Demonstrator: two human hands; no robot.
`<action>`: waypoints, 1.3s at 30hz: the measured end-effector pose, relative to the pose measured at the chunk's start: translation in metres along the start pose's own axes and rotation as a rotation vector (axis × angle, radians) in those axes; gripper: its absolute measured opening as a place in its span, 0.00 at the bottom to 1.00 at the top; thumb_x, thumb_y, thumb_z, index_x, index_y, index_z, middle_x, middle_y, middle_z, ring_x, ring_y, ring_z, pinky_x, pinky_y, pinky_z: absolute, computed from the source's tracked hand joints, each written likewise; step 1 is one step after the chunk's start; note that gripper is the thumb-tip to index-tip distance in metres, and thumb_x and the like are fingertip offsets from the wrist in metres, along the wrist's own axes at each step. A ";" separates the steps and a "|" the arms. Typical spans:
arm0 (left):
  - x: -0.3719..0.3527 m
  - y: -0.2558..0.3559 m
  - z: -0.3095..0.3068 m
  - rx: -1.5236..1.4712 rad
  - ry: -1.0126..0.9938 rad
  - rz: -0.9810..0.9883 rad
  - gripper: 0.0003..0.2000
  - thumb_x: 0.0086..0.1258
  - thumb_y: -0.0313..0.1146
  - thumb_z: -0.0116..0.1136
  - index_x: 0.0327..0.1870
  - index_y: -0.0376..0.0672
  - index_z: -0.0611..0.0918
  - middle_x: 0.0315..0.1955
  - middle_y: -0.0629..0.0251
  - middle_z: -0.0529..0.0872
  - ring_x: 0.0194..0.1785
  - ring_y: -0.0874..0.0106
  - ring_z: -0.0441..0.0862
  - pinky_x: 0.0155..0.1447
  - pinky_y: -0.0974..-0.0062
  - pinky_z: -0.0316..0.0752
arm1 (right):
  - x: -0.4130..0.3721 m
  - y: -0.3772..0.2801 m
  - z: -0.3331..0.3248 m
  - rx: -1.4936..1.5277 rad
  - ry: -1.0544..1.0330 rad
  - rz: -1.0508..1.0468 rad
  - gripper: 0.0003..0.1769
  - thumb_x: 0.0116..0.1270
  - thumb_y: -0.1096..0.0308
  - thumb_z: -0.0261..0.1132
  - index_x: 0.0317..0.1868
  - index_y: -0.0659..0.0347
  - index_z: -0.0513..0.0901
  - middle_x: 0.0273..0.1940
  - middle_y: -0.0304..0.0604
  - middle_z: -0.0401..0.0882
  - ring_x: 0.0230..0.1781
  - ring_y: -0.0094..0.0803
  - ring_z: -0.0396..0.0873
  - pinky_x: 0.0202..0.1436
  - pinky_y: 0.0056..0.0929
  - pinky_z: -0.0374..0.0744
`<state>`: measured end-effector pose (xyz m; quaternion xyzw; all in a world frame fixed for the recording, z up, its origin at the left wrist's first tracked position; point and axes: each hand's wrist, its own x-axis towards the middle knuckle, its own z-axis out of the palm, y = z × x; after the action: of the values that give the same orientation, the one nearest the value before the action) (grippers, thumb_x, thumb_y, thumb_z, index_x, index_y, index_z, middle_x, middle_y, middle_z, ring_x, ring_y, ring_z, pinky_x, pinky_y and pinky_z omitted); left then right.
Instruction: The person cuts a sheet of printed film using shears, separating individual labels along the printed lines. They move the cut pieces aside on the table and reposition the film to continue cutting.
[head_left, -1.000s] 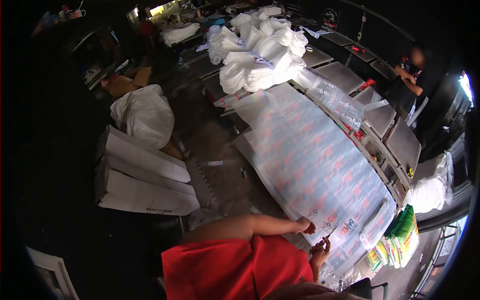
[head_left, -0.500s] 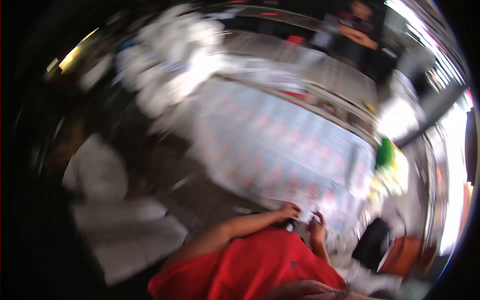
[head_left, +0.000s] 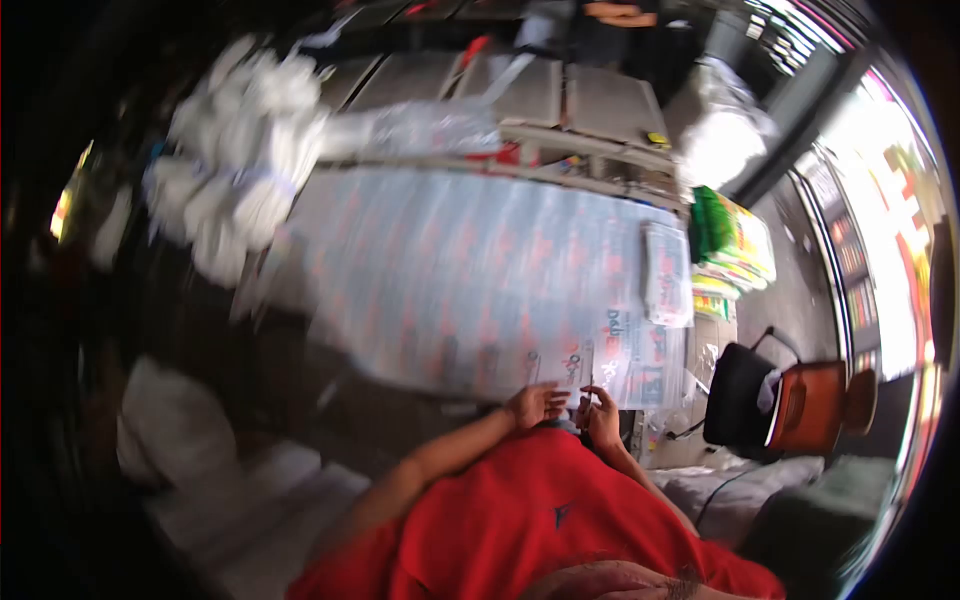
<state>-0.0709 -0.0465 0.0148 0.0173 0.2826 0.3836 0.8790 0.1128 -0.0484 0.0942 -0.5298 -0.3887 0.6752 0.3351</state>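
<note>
A broad layer of whitish plastic film (head_left: pixel 450 270) with red and blue print covers the table in front of me. My left hand (head_left: pixel 540 403) is at its near edge, fingers apart and stretched toward the right, with nothing visible in them. Close beside it, my right hand (head_left: pixel 602 418) is closed, thumb and fingers pinched at a small, dark, thin thing that is too small to name. A folded stack of the same printed film (head_left: pixel 665 272) lies on the table's right end.
White bundles (head_left: pixel 245 150) are heaped at the back left, beside clear plastic (head_left: pixel 420 130). Green and yellow bags (head_left: pixel 735 240) are stacked to the right. A chair with an orange back (head_left: pixel 805 408) stands at the right, near sacks (head_left: pixel 740 490). A person's arms (head_left: pixel 620 14) show at the top.
My view has swung round to the right and steadied, so the table sits more level. My left hand's fingers are more spread; both hands stay at the film's near edge.
</note>
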 end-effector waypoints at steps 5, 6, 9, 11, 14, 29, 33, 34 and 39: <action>0.012 -0.009 -0.009 -0.171 0.137 0.049 0.15 0.66 0.49 0.57 0.43 0.49 0.81 0.39 0.70 0.83 0.40 0.76 0.75 0.50 0.71 0.70 | -0.008 -0.004 0.015 0.010 0.033 0.019 0.19 0.63 0.81 0.48 0.54 0.63 0.71 0.26 0.37 0.70 0.17 0.21 0.68 0.20 0.21 0.68; 0.013 -0.010 -0.009 -0.131 0.188 0.086 0.14 0.66 0.49 0.58 0.41 0.49 0.81 0.37 0.71 0.83 0.39 0.76 0.75 0.49 0.71 0.69 | -0.009 -0.003 0.019 0.038 0.039 0.029 0.18 0.64 0.79 0.50 0.55 0.63 0.71 0.27 0.37 0.70 0.18 0.21 0.67 0.20 0.21 0.68; 0.013 -0.007 -0.007 -0.062 0.244 0.122 0.14 0.65 0.49 0.59 0.37 0.49 0.82 0.34 0.72 0.84 0.37 0.77 0.75 0.48 0.72 0.68 | -0.009 -0.003 0.023 -0.030 0.051 0.034 0.15 0.67 0.76 0.52 0.54 0.63 0.70 0.28 0.37 0.70 0.19 0.21 0.67 0.20 0.21 0.67; 0.011 -0.003 -0.005 -0.023 0.241 0.116 0.13 0.64 0.49 0.59 0.36 0.49 0.83 0.33 0.72 0.84 0.36 0.78 0.76 0.47 0.72 0.68 | -0.009 -0.006 0.026 -0.053 0.055 0.032 0.15 0.68 0.75 0.52 0.54 0.63 0.70 0.28 0.37 0.70 0.19 0.21 0.66 0.19 0.21 0.67; 0.006 0.002 -0.002 -0.001 0.239 0.130 0.16 0.61 0.53 0.61 0.33 0.50 0.83 0.29 0.73 0.83 0.35 0.78 0.76 0.45 0.73 0.68 | -0.011 -0.006 0.029 -0.071 0.078 0.030 0.14 0.70 0.73 0.53 0.55 0.62 0.70 0.27 0.37 0.69 0.18 0.21 0.66 0.19 0.21 0.67; 0.007 -0.016 -0.004 0.121 0.319 0.189 0.11 0.63 0.41 0.64 0.38 0.44 0.84 0.31 0.70 0.84 0.35 0.79 0.78 0.42 0.80 0.71 | -0.017 0.002 0.020 -0.035 0.130 0.037 0.18 0.71 0.71 0.55 0.60 0.57 0.67 0.26 0.38 0.73 0.18 0.19 0.69 0.22 0.22 0.72; -0.003 -0.018 0.007 0.249 0.332 0.197 0.10 0.67 0.37 0.61 0.41 0.41 0.83 0.33 0.70 0.84 0.35 0.80 0.78 0.42 0.81 0.72 | -0.015 0.011 0.010 0.087 0.157 0.056 0.23 0.72 0.66 0.57 0.63 0.60 0.61 0.26 0.40 0.73 0.19 0.22 0.69 0.22 0.23 0.73; -0.005 -0.018 0.009 0.250 0.332 0.188 0.10 0.67 0.37 0.61 0.40 0.40 0.83 0.33 0.69 0.84 0.35 0.80 0.77 0.42 0.81 0.72 | -0.014 0.012 0.007 0.113 0.137 0.058 0.26 0.71 0.63 0.58 0.64 0.62 0.61 0.26 0.41 0.72 0.19 0.22 0.68 0.22 0.23 0.72; -0.011 -0.019 0.004 0.239 0.291 0.184 0.10 0.67 0.37 0.61 0.41 0.40 0.83 0.32 0.69 0.83 0.35 0.80 0.77 0.43 0.81 0.72 | -0.014 0.007 0.000 0.208 0.146 0.102 0.31 0.70 0.62 0.60 0.67 0.63 0.59 0.26 0.40 0.73 0.19 0.23 0.68 0.21 0.23 0.69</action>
<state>-0.0621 -0.0672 0.0190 0.0914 0.4474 0.4245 0.7818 0.1158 -0.0641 0.0948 -0.5589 -0.2638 0.6878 0.3808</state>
